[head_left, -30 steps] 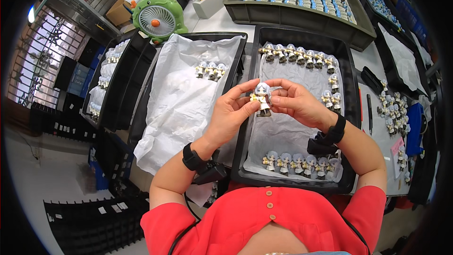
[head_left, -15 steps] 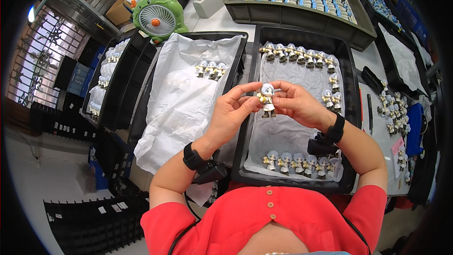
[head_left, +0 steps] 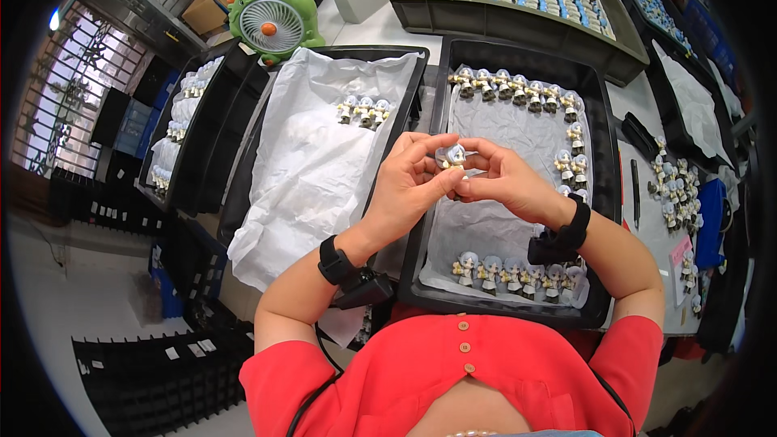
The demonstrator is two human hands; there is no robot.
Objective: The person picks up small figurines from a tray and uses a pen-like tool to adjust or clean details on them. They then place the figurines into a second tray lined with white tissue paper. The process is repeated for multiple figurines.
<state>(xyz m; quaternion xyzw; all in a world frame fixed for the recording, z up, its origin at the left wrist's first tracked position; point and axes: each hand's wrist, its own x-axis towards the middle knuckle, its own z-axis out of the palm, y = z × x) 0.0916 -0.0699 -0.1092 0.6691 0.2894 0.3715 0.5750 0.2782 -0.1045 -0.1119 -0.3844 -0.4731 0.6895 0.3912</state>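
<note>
Both my hands hold one small white-haired figurine (head_left: 452, 157) over the left part of a black tray (head_left: 414, 275). My left hand (head_left: 413, 174) grips it with thumb and fingers from the left. From the right, my right hand (head_left: 502, 178) closes its thumb and fingers on it. The figurine's head shows above my thumbs; most of its lower body is hidden. White paper lines the tray, and similar figurines (head_left: 518, 89) stand or lie in a row along its far side. More figurines (head_left: 511, 277) line the near edge, and a few (head_left: 571, 166) lie along the right.
To the left, a second paper-lined tray (head_left: 312, 146) holds three figurines (head_left: 364, 112). A green fan (head_left: 273, 23) stands behind it. An olive bin (head_left: 518, 26) of small parts sits at the back. Loose figurines (head_left: 676, 190) and a black pen (head_left: 635, 194) lie on the right.
The figurine has turned and tilted in my fingers; its legs, visible before, are now mostly covered. My thumbs have come closer together over its body.
</note>
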